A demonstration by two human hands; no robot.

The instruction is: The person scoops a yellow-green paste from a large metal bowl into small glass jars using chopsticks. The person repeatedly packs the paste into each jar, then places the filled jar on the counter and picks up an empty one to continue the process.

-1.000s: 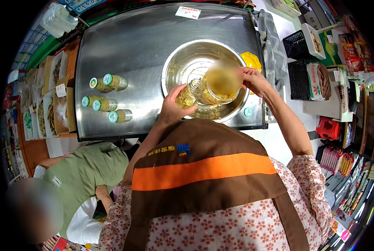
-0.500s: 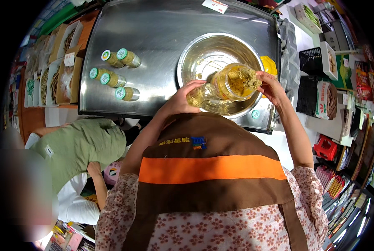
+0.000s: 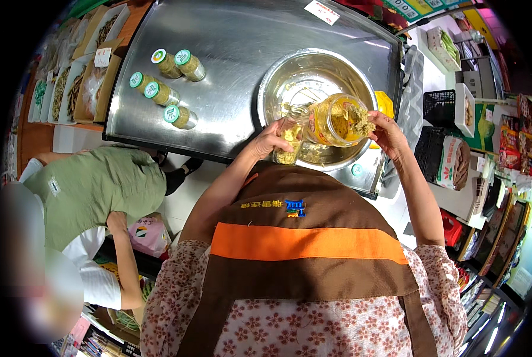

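My left hand is wrapped round a small glass jar with yellowish shreds in it, upright or slightly tilted over the near rim of a large steel bowl. Against it lies a larger clear jar, tipped on its side above the bowl, mouth toward the right. At that mouth, my right hand pinches a clump of yellowish-green shreds. Whether its fingers also bear on the jar's rim I cannot tell. More shreds lie in the bowl. A green-and-white lid rests on the steel table by the bowl.
Several filled jars with green-and-white lids stand on the left of the steel table. A yellow object sits right of the bowl. Boxes of dried goods line the left. A person in a green apron bends at lower left.
My left hand's grip has shifted on the small jar, which now stands more upright. The large jar's mouth stays by my right hand. The whole view has turned slightly.
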